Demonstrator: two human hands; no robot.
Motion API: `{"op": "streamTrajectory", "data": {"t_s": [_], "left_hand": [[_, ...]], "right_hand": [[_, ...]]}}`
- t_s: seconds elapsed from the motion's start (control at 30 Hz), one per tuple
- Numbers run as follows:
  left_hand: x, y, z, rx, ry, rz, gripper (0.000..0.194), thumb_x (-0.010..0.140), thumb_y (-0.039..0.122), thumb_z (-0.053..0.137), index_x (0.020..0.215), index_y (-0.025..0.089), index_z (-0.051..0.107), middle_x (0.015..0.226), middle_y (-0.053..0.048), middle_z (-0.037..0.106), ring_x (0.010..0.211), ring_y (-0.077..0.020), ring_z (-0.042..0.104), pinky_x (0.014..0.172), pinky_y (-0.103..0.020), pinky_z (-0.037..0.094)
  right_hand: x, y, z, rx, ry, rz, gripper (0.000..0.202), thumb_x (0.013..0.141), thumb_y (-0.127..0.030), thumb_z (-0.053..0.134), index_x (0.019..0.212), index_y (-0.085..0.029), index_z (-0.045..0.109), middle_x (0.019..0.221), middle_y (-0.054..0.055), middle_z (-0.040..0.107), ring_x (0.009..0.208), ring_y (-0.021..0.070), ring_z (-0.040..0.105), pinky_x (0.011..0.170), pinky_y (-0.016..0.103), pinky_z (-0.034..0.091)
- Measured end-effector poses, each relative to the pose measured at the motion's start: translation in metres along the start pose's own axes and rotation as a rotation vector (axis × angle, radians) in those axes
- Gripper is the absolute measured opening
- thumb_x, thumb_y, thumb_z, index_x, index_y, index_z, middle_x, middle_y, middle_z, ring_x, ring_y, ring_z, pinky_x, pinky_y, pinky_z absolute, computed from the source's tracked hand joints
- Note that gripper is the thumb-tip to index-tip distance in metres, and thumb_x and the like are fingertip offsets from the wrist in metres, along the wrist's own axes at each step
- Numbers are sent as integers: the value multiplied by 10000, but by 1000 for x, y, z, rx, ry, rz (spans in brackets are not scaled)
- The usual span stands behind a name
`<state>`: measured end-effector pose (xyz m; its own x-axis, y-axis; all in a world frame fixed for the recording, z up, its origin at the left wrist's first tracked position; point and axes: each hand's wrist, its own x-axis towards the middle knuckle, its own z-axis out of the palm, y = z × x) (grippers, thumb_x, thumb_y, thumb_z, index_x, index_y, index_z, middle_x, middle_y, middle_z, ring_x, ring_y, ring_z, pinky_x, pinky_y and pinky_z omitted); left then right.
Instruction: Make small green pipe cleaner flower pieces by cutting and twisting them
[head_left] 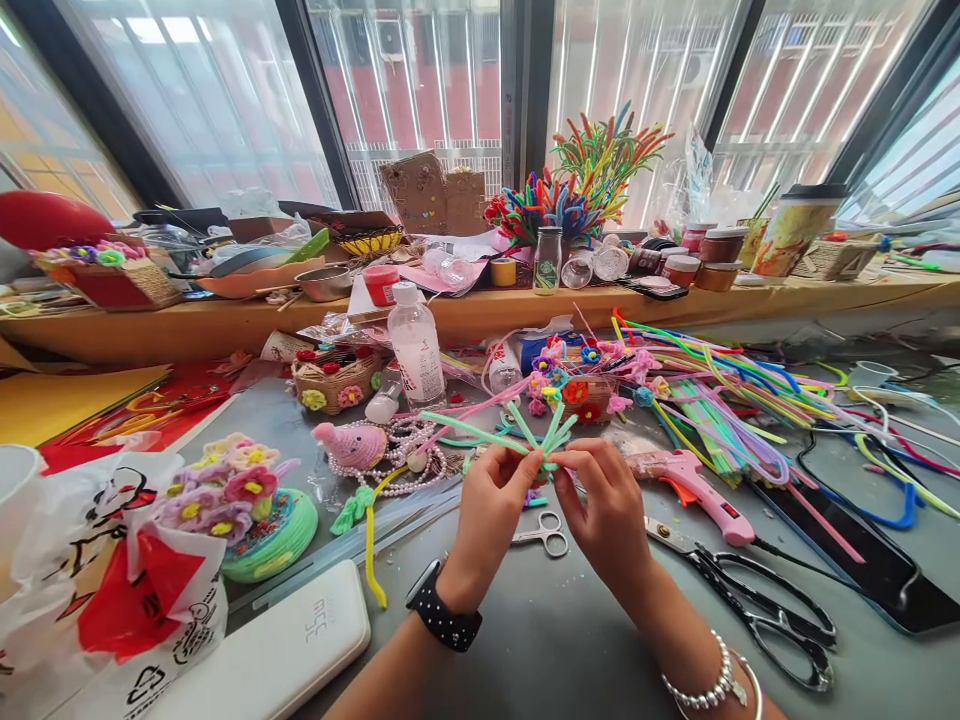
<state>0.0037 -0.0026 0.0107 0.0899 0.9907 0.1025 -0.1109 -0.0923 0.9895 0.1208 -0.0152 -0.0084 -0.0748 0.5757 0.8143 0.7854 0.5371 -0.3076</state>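
Note:
My left hand (495,500) pinches a bunch of mint-green pipe cleaners (551,432) above the middle of the table. Several of its stems fan upward, and one longer stem points left. From the other side my right hand (604,505) closes its thumb and fingers on the base of the same bunch. My fingers hide where the stems join. Just below the hands lie small silver scissors (551,535), partly covered by my left hand. Right of my right hand is a pink glue gun (705,490), with large black-handled scissors (765,600) nearer to me.
Loose pipe cleaners (735,420) spread across the right, partly over a black phone-like slab (862,560). At left are a white power bank (300,640), a green pot of flowers (277,535) and a plastic bag (112,590). A bottle (416,345) stands behind, before a crowded ledge (480,318).

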Motion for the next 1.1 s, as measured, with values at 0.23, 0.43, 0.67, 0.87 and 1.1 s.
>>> {"op": "streamTrajectory", "data": {"t_s": [0.23, 0.43, 0.67, 0.87, 1.1], "left_hand": [[-7, 5, 0, 424, 27, 334, 99, 755, 244, 485, 709, 169, 532, 727, -25, 557, 692, -141, 530, 660, -249, 417], [-9, 3, -2, 733, 25, 602, 159, 745, 88, 418, 761, 190, 538, 748, -26, 541, 710, -140, 501, 647, -244, 396], [-8, -4, -4, 917, 21, 786, 204, 778, 86, 388, 853, 169, 559, 766, -55, 582, 727, -154, 512, 664, -257, 408], [-6, -6, -4, 906, -3, 746, 171, 768, 103, 415, 808, 171, 567, 757, -53, 583, 718, -158, 514, 659, -265, 406], [4, 0, -9, 407, 100, 245, 122, 738, 291, 511, 718, 173, 533, 702, -23, 569, 663, -138, 529, 642, -243, 415]], "right_hand": [[-4, -10, 6, 240, -16, 281, 78, 800, -161, 410, 730, -188, 430, 714, 15, 433, 678, 158, 422, 611, 299, 366], [-2, -15, 8, 503, -68, 580, 140, 807, -272, 402, 688, -199, 403, 657, -13, 424, 605, 137, 413, 557, 262, 352], [0, -12, 11, 979, -148, 1052, 161, 718, -284, 472, 598, -193, 413, 546, -46, 368, 526, 116, 390, 496, 238, 341], [7, -7, 8, 1420, -464, 1213, 238, 699, -294, 431, 490, -190, 381, 460, -51, 317, 406, 93, 331, 406, 239, 325], [5, -5, 3, 682, -164, 638, 83, 731, -259, 483, 755, -180, 492, 692, 7, 482, 602, 131, 457, 568, 266, 398]]}}
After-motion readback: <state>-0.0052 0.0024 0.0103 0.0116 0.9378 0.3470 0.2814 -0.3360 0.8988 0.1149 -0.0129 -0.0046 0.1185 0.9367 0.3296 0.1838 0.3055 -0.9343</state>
